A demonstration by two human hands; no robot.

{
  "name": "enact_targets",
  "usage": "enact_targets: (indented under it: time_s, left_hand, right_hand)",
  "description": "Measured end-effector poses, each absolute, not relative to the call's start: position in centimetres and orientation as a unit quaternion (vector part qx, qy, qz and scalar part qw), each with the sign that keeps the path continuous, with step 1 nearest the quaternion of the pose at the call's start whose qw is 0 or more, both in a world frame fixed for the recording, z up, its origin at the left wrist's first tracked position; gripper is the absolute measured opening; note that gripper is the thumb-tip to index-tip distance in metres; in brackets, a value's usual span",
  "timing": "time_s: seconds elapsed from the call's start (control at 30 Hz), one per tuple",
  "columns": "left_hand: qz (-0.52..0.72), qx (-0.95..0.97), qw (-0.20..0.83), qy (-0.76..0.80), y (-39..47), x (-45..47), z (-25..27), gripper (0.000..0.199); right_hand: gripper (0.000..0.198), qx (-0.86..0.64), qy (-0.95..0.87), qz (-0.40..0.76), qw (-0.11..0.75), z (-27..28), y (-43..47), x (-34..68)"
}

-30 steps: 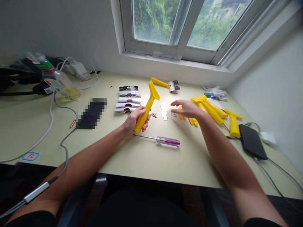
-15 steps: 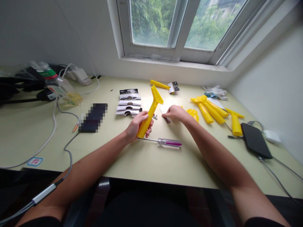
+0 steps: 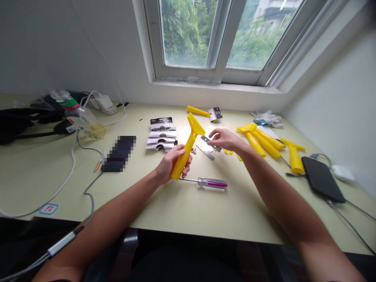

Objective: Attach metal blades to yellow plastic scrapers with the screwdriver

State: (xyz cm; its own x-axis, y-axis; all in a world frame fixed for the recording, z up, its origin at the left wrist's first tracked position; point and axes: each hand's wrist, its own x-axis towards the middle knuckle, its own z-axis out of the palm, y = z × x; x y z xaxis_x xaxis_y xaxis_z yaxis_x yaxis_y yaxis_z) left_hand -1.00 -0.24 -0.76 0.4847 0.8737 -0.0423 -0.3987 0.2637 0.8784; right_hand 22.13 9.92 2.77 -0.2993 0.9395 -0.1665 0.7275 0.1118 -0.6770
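My left hand (image 3: pixel 173 164) is wrapped round the handle of a yellow plastic scraper (image 3: pixel 188 150), its wide head tilted up and away. My right hand (image 3: pixel 225 140) pinches a thin metal plate with holes (image 3: pixel 205 139), just right of the scraper head. Below that plate, a flat metal blade (image 3: pixel 205 151) lies on the table. Several small screws (image 3: pixel 194 150) are beside the left fingers. A screwdriver (image 3: pixel 212 183) with a clear and purple handle lies nearer me, its shaft tip hidden by the yellow handle.
Several yellow scraper handles (image 3: pixel 261 139) lie to the right, near a black power bank (image 3: pixel 322 179) with cables. Printed card sleeves (image 3: pixel 161 134) are left of centre. Another yellow handle (image 3: pixel 198 111) lies at the back. Small yellow pieces (image 3: pixel 230 152) sit under my right hand.
My right hand has lifted slightly off the table and now holds a plate with holes, while a blade shows lying below it. My left hand still holds the scraper; the view has tilted up slightly.
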Motion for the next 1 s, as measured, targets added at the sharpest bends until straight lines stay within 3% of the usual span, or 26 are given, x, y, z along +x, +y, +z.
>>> enact_targets:
  time_s: [0.13, 0.2, 0.47, 1.0]
  left_hand:
    - [0.411, 0.432, 0.759, 0.262, -0.2, -1.1, -0.9, 0.026]
    - [0.395, 0.432, 0.770, 0.254, -0.1, -1.1, -1.0, 0.027]
    - [0.363, 0.434, 0.790, 0.236, -0.3, -0.9, -1.1, 0.027]
    - [0.355, 0.448, 0.788, 0.228, -0.9, -0.9, -1.2, 0.028]
  right_hand:
    - [0.039, -0.494, -0.691, 0.367, 0.378, 4.4, 9.7, 23.1]
    - [0.038, -0.453, -0.680, 0.386, 0.428, 5.3, 9.1, 23.1]
    - [0.056, -0.396, -0.702, 0.418, 0.419, 7.1, 6.6, 21.6]
    - [0.045, -0.430, -0.728, 0.346, 0.406, 6.9, 5.9, 20.5]
